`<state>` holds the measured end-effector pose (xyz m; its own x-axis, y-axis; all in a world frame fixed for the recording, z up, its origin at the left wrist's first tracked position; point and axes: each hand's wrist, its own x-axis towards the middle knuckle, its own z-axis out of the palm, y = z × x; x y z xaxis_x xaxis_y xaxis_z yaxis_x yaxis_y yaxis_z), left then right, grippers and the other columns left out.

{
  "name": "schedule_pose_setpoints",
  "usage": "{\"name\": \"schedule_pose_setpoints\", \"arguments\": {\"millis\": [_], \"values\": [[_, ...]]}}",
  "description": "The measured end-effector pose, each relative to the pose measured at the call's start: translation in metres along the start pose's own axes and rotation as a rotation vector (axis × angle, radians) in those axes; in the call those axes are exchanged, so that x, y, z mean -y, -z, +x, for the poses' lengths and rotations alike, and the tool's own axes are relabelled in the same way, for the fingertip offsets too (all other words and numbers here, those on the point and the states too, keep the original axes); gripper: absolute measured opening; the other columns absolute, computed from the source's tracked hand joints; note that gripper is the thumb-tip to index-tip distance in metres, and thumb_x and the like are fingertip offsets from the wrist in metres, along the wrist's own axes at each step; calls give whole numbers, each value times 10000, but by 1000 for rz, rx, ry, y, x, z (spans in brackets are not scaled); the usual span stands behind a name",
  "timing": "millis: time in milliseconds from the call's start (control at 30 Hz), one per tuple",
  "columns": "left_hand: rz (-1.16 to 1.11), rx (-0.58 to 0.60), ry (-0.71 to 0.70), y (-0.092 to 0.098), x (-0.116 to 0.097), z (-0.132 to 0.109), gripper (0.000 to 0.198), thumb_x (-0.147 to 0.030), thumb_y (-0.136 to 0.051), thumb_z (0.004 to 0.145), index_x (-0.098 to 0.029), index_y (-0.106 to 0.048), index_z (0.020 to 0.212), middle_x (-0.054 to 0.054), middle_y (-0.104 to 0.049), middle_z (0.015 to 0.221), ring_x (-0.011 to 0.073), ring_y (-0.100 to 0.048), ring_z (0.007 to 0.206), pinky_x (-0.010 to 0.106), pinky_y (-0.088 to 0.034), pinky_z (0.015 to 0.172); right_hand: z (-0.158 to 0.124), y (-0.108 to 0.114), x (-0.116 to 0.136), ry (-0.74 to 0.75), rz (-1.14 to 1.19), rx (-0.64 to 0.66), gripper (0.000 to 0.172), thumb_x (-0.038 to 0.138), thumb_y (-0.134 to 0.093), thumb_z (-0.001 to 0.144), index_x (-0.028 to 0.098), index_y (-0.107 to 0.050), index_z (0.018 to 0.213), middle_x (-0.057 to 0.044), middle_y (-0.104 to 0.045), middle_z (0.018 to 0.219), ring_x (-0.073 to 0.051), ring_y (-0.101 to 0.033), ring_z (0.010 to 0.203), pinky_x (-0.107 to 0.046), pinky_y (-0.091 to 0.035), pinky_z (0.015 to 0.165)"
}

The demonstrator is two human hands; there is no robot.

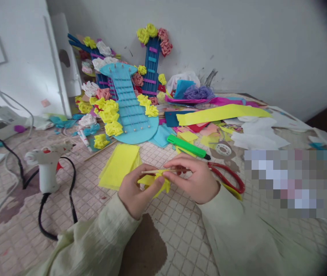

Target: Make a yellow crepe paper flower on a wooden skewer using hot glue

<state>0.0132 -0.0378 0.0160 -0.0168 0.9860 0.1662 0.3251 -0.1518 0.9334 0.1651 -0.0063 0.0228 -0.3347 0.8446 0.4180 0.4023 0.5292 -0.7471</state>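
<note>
Both my hands meet over the patterned table cover, low in the middle of the head view. My left hand point(136, 193) is closed around a piece of yellow felt point(157, 184). My right hand point(194, 178) pinches the same felt against a thin wooden stick point(152, 171), which lies across the felt and points left. A stack of yellow felt sheets point(120, 163) lies flat just beyond my left hand. Red-handled scissors point(228, 176) rest right behind my right hand.
A white glue gun point(48, 165) with a black cable point(44, 214) stands at the left. A blue guitar-shaped craft point(130, 107) with yellow felt flowers leans at the back. A green cutter point(188, 147), a tape roll point(223, 149) and loose coloured felt scraps point(221, 113) crowd the right.
</note>
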Motion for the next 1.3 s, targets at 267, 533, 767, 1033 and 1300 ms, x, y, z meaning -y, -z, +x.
{"name": "schedule_pose_setpoints", "arguments": {"millis": [267,533,767,1033,1300], "values": [[116,-1,-15,1,3,5,154,-298,-540,715,-155,-592,692,25,-637,667,133,-576,632,228,-450,584,0,6,-4,-7,-71,218,172,250,-502,791,159,-647,809,-45,-621,747,-121,-544,649,-235,-424,577],[-27,7,121,-2,10,7,214,-341,-602,630,-155,-560,726,29,-605,693,148,-572,612,217,-457,458,0,5,-3,9,-127,176,182,205,-511,769,141,-675,722,-34,-630,658,-107,-529,563,-224,-386,501],[-56,-79,99,-5,7,3,169,-297,-619,624,-168,-555,712,27,-599,748,149,-561,684,224,-477,510,-2,0,0,-90,-17,82,181,211,-544,736,142,-683,832,-49,-652,733,-123,-563,603,-236,-435,524],[-64,-82,81,-5,3,1,144,-293,-590,667,-164,-576,731,12,-599,681,125,-550,616,197,-437,483,-2,0,-1,-130,55,95,145,183,-568,704,156,-681,792,-46,-653,731,-131,-571,626,-236,-439,521],[9,-98,3,-3,-1,1,96,-249,-583,677,-159,-583,712,4,-612,662,110,-555,607,181,-425,495,1,7,-3,34,-35,262,193,206,-469,797,156,-655,808,-35,-611,708,-109,-531,618,-220,-392,527]]}}
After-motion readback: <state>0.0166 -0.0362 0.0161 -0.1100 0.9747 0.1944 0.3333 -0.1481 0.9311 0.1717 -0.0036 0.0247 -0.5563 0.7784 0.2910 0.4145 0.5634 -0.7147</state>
